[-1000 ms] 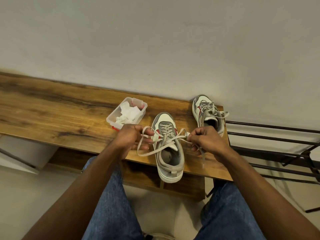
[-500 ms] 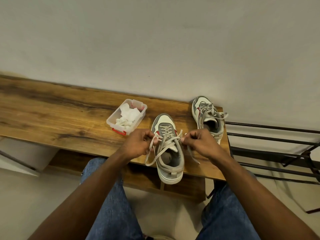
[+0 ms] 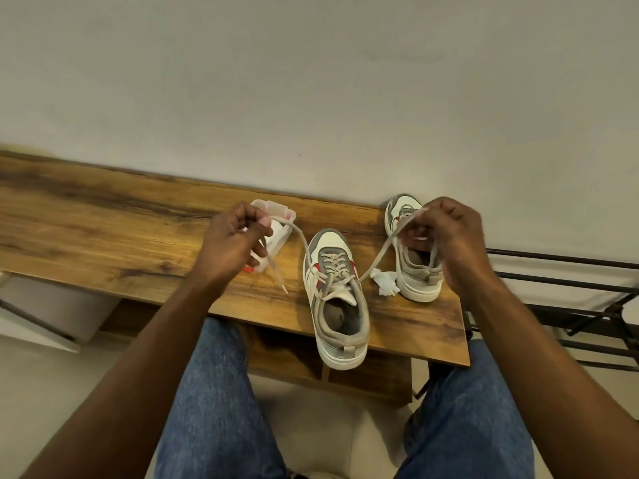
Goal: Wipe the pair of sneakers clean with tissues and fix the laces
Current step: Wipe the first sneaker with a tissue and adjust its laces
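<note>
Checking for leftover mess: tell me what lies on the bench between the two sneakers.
Head view: a crumpled tissue lies between the near sneaker and far sneaker, against the far one's heel.

Left hand [image 3: 231, 244] and right hand [image 3: 449, 238] raised apart, fingers apparently pinched.

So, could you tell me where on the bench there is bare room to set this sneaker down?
The long stretch of bench left of the tissue box is bare. The right end is crowded: near sneaker, crumpled tissue and far sneaker sit close, with taut laces spanning between both raised hands.
</note>
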